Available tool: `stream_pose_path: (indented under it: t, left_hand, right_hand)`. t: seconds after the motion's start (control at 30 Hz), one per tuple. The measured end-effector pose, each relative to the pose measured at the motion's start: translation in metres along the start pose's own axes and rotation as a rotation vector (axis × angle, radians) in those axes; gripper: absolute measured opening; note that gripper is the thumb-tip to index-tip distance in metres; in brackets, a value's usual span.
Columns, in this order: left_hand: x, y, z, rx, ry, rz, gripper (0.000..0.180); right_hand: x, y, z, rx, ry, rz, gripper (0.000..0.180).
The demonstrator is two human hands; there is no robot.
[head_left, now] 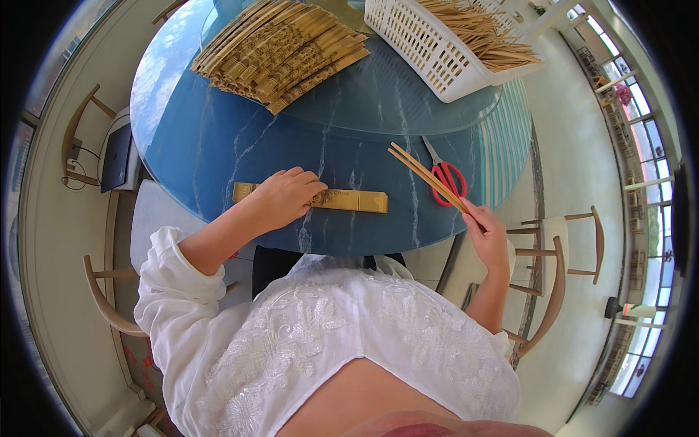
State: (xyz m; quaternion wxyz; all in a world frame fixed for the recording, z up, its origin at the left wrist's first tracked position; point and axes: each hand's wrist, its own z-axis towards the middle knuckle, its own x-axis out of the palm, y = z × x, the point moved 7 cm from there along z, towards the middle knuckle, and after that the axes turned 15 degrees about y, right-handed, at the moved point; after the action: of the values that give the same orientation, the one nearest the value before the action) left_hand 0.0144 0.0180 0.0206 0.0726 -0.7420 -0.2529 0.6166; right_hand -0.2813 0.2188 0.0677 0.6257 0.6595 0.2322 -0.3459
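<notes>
My left hand (289, 194) lies over a flat gold paper chopstick sleeve (357, 200), with curled fingers pressing it near its middle against the blue table. A pair of wooden chopsticks (426, 176) is pinched in my right hand (484, 226) by the near ends. They slant up to the left, away from the sleeve, above the table's near right part. Just behind them lie scissors (448, 183) with red handles, partly covered by the chopsticks. Farther off at the left, a stack of gold sleeves (284, 54) is fanned out.
A white slatted basket (429, 54) full of loose chopsticks (477, 33) stands at the far right on the glass turntable (386, 109). The round marble-look table (186, 156) curves in front of me. Wooden chairs (557, 291) stand at both sides, and a laptop (116, 158) sits at the left.
</notes>
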Motion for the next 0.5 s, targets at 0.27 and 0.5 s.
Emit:
stream_pose_path:
  t: [0.27,0.5]
  left_hand:
    - [-0.013,-0.032,0.03,0.175,-0.139,-0.013,0.026]
    - [0.0,-0.048,0.069,0.291,-0.134,-0.011,0.022]
  right_hand:
    - [-0.003,-0.003,-0.016,0.071,0.072,-0.089,0.032]
    - [-0.004,-0.01,-0.03,0.114,0.137,-0.107,0.033]
